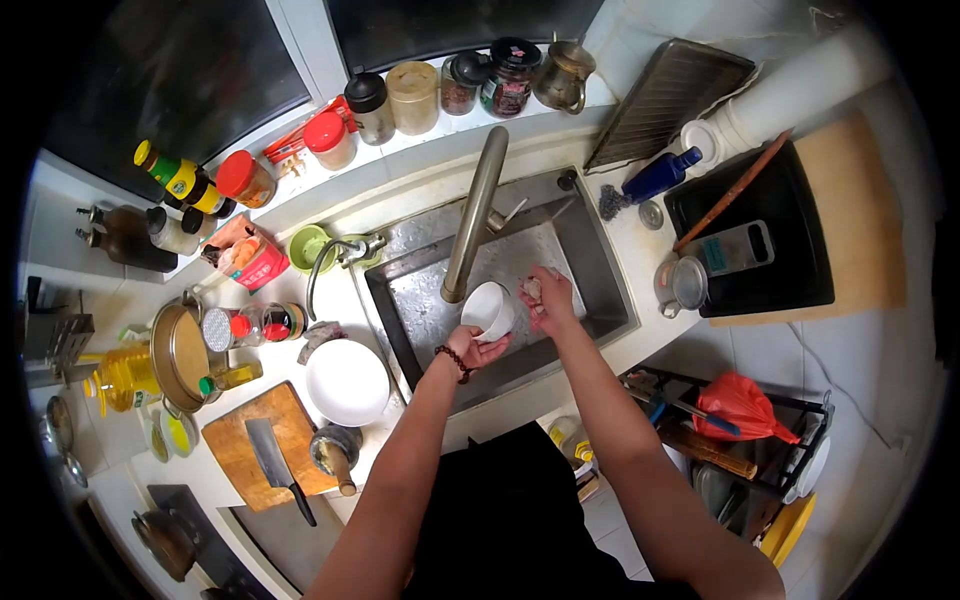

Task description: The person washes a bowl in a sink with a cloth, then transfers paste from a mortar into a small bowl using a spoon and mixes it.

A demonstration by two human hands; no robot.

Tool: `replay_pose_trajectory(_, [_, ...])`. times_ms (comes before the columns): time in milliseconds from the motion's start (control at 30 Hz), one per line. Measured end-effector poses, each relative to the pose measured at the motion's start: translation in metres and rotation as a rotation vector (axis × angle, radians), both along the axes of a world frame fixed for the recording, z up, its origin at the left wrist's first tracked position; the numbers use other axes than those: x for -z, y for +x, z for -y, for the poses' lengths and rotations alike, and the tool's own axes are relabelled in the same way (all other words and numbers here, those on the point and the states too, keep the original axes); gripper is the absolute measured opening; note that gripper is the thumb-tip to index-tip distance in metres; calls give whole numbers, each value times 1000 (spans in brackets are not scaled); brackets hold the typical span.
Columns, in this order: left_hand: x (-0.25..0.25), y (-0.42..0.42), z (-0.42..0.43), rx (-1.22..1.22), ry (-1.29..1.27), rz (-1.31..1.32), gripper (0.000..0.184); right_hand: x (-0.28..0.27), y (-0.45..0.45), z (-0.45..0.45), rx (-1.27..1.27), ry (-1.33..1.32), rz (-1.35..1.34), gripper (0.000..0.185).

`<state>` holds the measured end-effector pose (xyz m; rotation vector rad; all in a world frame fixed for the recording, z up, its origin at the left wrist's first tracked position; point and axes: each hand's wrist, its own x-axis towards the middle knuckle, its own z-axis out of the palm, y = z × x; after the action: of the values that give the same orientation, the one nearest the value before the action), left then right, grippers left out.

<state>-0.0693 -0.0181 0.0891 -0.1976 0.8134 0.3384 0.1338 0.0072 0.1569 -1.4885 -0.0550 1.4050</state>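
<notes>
One bowl (490, 309) sits in my left hand (480, 347), cupped from below over the sink (602, 262) toward its near edge, while my right hand (553, 300) grips a pale lump (531, 290) beside it, so I'd hold the bowl steady and its rim clear of the tap (474, 215).

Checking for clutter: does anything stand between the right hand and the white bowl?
Only the pale lump in the right hand, on the side facing the white bowl; nothing else visible stands between them.
</notes>
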Motion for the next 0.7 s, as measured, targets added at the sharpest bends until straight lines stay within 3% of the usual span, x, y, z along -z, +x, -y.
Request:
replay_pose_trajectory(67, [-9, -2, -1, 4, 15, -135, 46, -1, -10, -7, 42, 57, -57, 23])
replay_pose_trajectory(133, [-7, -7, -1, -75, 56, -168, 46, -11, -21, -12, -172, 226, 112, 21])
replay_pose_trajectory(267, [-7, -4, -6, -283, -36, -212, 47, -21, -63, -12, -257, 169, 377, 23])
replay_pose_trajectory(333, [-3, 1, -6, -311, 163, -358, 49, -3, -77, -9, -408, 344, 919, 25])
replay_pose_trajectory(400, [-4, -3, -9, -359, 181, -345, 53, 11, -70, -16, -373, 321, 835, 29])
replay_pose_trajectory(467, [-29, -6, -10, -417, 359, -560, 57, 30, -49, -27, -332, 292, 749, 32])
replay_pose_trajectory(567, [-10, -18, -10, -344, 507, -631, 61, 34, -11, -60, -257, 283, 906, 50])
replay_pose_trajectory(633, [-7, -18, -12, -259, 619, -716, 61, -11, -4, -80, -478, 191, 1048, 55])
replay_pose_trajectory(667, [-11, -17, -14, -271, 625, -711, 63, -11, 3, -90, -479, 195, 1047, 55])
replay_pose_trajectory(700, [-17, -17, -15, -281, 630, -706, 64, -8, 11, -97, -681, 165, 1184, 58])
